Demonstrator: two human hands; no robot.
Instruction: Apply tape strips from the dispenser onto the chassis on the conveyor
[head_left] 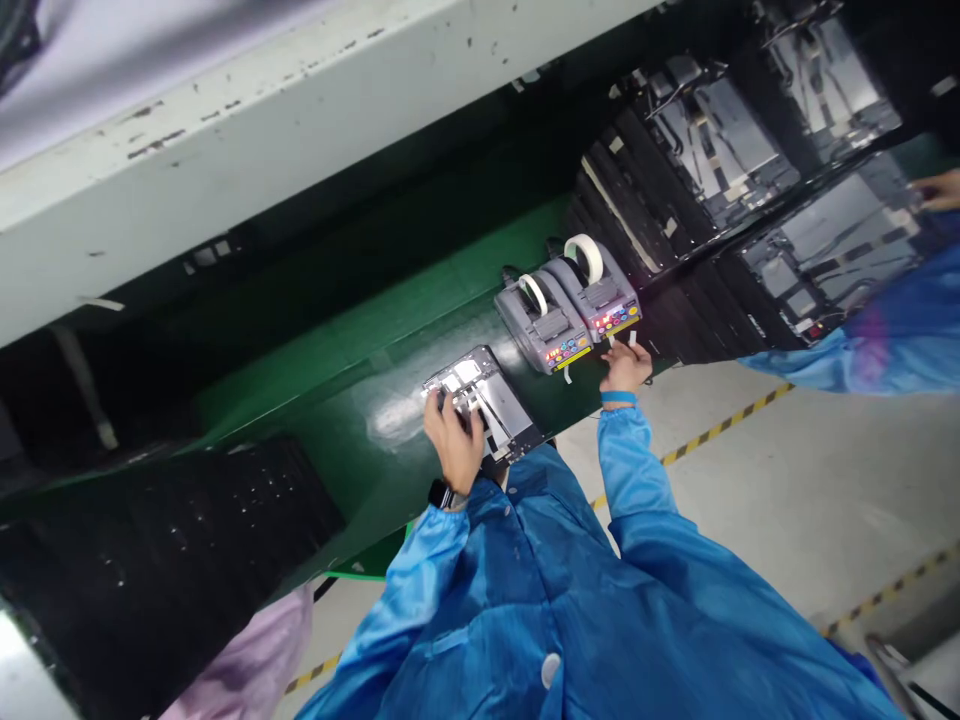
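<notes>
White tape (632,339) is pinched by the right hand (627,367); toward nine o'clock from it, the opened tablet (508,406) is touched by the loosely spread left hand (457,443).

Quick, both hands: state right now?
Left hand: open, fingers spread on the electronic unit.
Right hand: at a tape dispenser, white tape strip by its fingertips; grip can't be told.

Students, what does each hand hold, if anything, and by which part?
Right hand: seemingly a tape strip, by its lower end. Left hand: on the device; grip unclear.
</notes>
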